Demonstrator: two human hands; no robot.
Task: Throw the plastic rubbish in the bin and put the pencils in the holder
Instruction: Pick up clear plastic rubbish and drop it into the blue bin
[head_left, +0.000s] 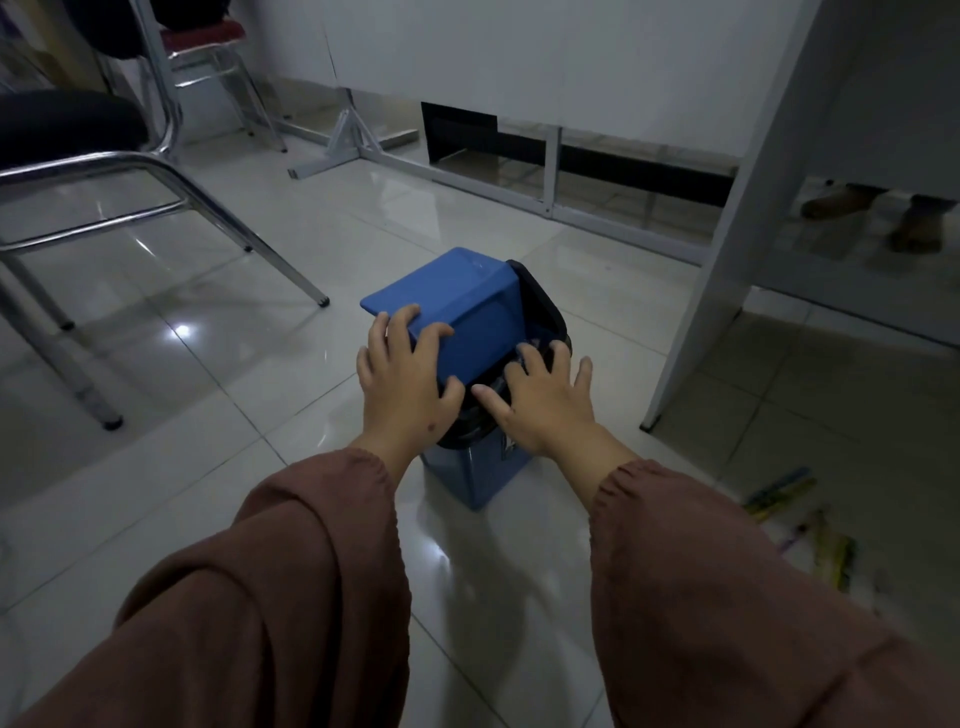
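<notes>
- Brown sleeves (291, 597) fill the lower frame from 7 to 5 o'clock, both forearms reaching toward centre.
- Tiled floor (234, 415) is glossy and carries everything in view.
- Chrome-legged chair (156, 208) stands at 10 o'clock, well apart from the bin; a second chair sits behind it near 11 o'clock.
- White desk panel (727, 260) stands at 2 o'clock, just beside the bin's right side; two shoes show beyond it.
- Pencils (800, 514) lie scattered on the floor at 4 o'clock, blurred, apart from both hands.
- Blue bin (467, 478) stands on the floor at centre, fitted with a black liner (545, 306).
- Blue lid (457, 306) is tilted up toward 11 o'clock, leaving the mouth partly uncovered.
- Left hand (400, 374): fingers curled over the lid's near edge, thumb underneath, gripping it.
- Right hand (545, 400): fingers spread, palm down over the bin's rim and liner; nothing visibly held.
- Plastic rubbish cannot be made out.
</notes>
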